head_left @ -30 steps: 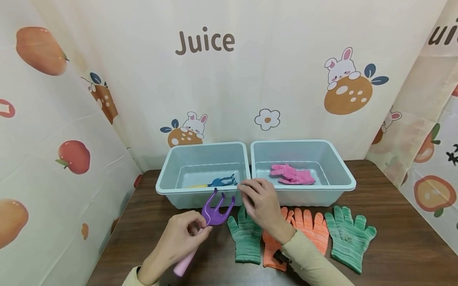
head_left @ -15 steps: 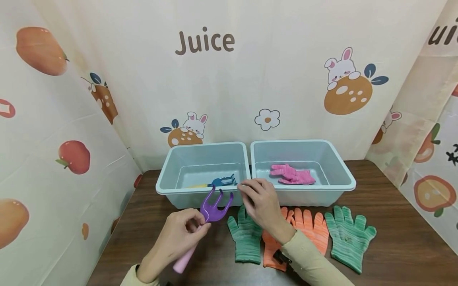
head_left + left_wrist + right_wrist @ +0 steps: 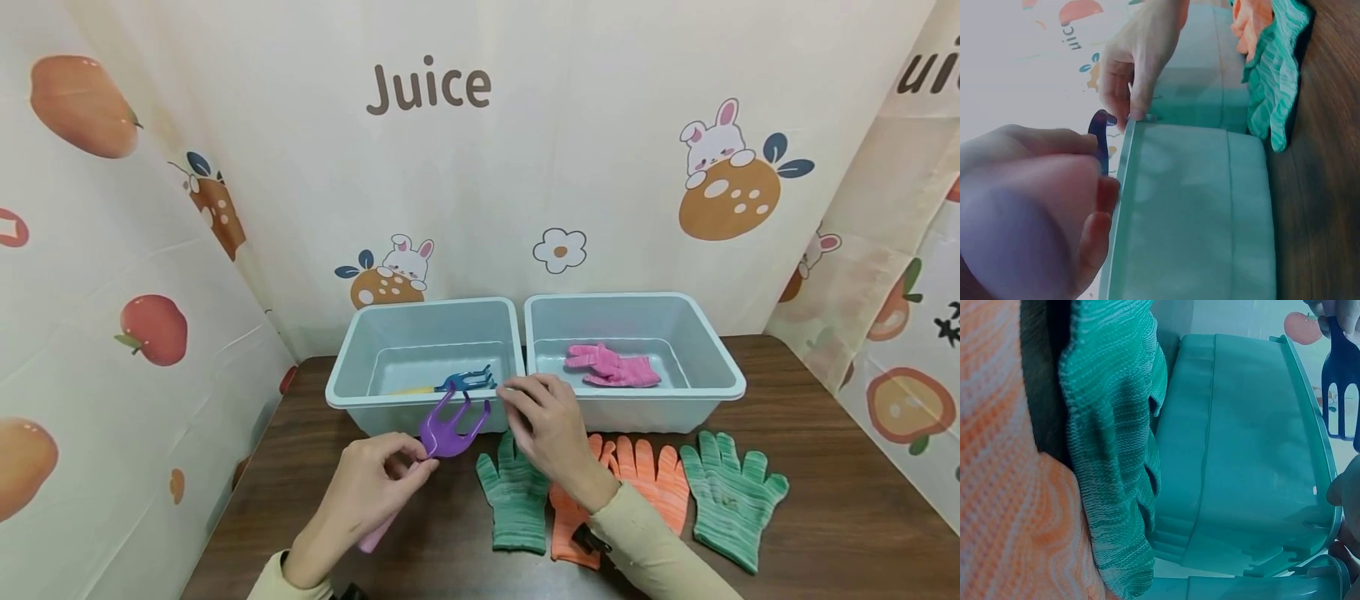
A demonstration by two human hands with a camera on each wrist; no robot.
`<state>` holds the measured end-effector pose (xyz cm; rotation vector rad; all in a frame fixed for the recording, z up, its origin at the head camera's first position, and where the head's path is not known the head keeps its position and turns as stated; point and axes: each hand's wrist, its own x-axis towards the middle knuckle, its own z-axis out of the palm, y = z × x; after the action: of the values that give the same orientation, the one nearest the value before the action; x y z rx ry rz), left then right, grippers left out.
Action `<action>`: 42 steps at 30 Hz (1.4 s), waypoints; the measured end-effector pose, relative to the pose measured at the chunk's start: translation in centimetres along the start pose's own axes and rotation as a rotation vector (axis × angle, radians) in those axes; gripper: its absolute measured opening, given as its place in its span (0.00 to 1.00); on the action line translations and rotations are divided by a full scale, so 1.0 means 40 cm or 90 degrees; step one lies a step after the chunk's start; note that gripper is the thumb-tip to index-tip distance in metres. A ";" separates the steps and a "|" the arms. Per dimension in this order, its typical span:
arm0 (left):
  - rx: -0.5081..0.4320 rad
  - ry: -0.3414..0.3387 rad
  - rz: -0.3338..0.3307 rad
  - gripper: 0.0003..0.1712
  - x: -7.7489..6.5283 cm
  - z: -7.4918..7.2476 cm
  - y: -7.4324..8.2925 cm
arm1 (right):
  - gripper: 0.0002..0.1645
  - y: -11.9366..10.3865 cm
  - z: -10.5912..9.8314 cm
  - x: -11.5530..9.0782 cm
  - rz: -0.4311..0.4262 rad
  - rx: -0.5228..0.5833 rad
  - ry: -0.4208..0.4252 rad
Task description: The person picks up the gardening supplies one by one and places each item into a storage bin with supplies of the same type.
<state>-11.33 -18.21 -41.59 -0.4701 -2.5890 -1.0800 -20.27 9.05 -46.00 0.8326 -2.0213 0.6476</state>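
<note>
At the near rim of the left-hand pale blue rectangular bin (image 3: pixel 408 402), my left grip (image 3: pixel 375 483) pinches the glossy purple three-pronged hand fork (image 3: pixel 447 435) high on its smooth pink handle (image 3: pixel 378 532), thumb and fingers drawn together. The prongs point up and away from me; I can't tell whether they touch the rim. I judge the fork light and stiff, not fragile, though so slick a handle could twist. Near the neck is a sound place to hold it: the curved prongs stay out of my fingers, while the handle trails below. My right grip (image 3: pixel 547 429) pinches that bin's corner, which I expect to be slightly springy, beside the right-hand pale blue bin (image 3: pixel 645 412).
</note>
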 end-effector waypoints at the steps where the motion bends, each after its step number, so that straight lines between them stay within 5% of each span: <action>1: 0.008 0.008 0.007 0.11 0.000 0.001 -0.001 | 0.14 0.000 0.000 0.000 -0.001 0.000 0.000; 16: 0.090 0.085 0.067 0.11 0.004 -0.011 -0.022 | 0.12 -0.001 0.003 0.001 -0.004 0.003 -0.005; 32: 0.099 0.068 0.069 0.10 0.018 -0.026 -0.026 | 0.13 -0.002 0.004 0.001 0.006 0.004 -0.015; 42: 0.172 0.079 0.099 0.08 0.041 -0.034 -0.028 | 0.12 0.001 -0.001 0.002 -0.001 0.007 -0.006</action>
<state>-13.08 -19.64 -40.74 -0.5103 -2.4908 -0.6730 -20.30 9.06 -45.93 0.8456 -2.0265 0.6553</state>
